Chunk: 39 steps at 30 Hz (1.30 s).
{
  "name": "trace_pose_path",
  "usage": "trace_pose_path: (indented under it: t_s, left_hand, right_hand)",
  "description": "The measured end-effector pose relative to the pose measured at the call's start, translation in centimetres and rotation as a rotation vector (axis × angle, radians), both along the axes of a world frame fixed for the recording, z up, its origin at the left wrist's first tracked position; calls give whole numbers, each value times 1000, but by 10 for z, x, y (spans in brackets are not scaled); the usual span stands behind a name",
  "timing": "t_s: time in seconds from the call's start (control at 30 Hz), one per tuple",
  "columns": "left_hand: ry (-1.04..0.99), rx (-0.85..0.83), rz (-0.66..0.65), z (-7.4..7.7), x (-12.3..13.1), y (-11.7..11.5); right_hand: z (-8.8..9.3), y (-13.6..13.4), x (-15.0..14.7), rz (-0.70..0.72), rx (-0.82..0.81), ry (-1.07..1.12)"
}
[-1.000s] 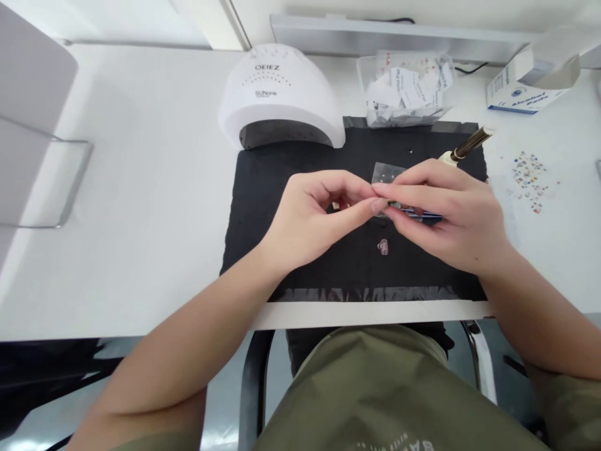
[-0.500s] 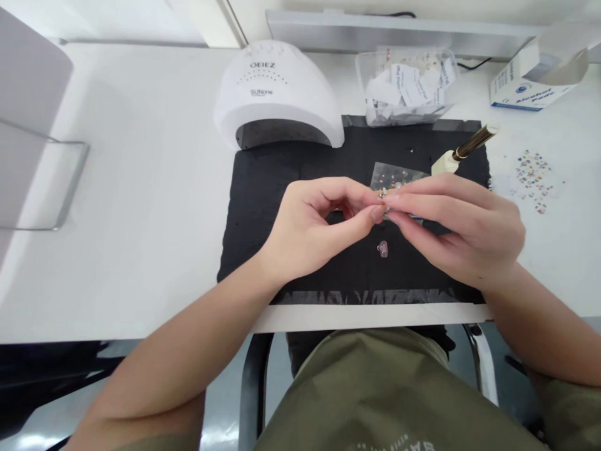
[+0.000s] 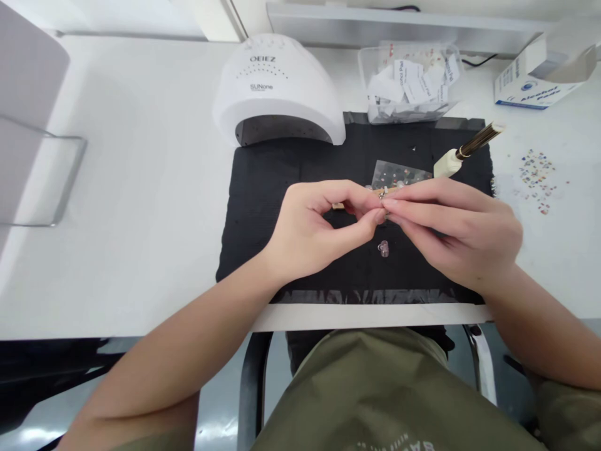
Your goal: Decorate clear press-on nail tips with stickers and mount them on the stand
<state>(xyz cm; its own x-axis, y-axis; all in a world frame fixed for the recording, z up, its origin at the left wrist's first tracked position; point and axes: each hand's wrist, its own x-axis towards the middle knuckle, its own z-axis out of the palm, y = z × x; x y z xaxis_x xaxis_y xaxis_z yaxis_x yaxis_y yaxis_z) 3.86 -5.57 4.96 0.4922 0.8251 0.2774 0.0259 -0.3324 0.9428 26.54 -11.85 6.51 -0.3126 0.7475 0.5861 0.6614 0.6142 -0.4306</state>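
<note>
Thumb and forefinger of my left hand [image 3: 314, 232] are pinched together over the black mat [image 3: 263, 200]. My right hand [image 3: 460, 225] meets them fingertip to fingertip, also pinched. A tiny shiny metallic piece [image 3: 382, 195] shows at the meeting fingertips; most of what they grip is hidden. Below the fingers a small pinkish clear charm [image 3: 384, 248] lies on the mat. Behind them is a transparent sheet [image 3: 399, 173] dotted with small coloured pieces, partly covered by my right hand. A cream bottle with a dark, gold-striped cap [image 3: 448, 164] stands just beyond my right hand.
A white domed lamp [image 3: 279, 94] is at the back left of the mat. Behind the mat sits a clear tub of packets [image 3: 410, 84]. An open alcohol pad box [image 3: 539, 78] stands at the back right, with scattered small gems [image 3: 538, 175] in front of it.
The camera view has shifted slightly. My fingertips have moved a little, and more of a light brown object shows behind my left fingers. Both hands stay pinched together.
</note>
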Motion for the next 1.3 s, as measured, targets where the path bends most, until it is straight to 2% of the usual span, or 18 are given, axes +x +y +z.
trace_pose_path:
  t_s: [0.13,0.23,0.37,0.53,0.77,0.97,1.17,1.3]
  left_hand:
    - [-14,18,82,-2,3,-2]
    - [-58,44,178,-4,4,-2]
    - [-108,188,267,-5,3,0]
    - [-81,316,216,-2,3,-3]
    - [-125,367,175,-3,5,-5]
    - [-72,248,64,2,1,-7]
    - [-111,-26,37,10,1,-8]
    - [-198,-199,-15,10,3,-6]
  right_hand:
    - [1,0,-3,-59,-59,12]
    - [0,-1,-7,-146,-31,83]
    - [-3,-5,-11,-188,15,152]
    - [-7,-7,-13,-117,72,147]
    - [-7,-4,-13,-73,70,148]
    - [-8,-3,-12,-86,87,170]
    - [-7,-4,-13,-86,98,147]
    - [-6,-4,-13,-80,114,144]
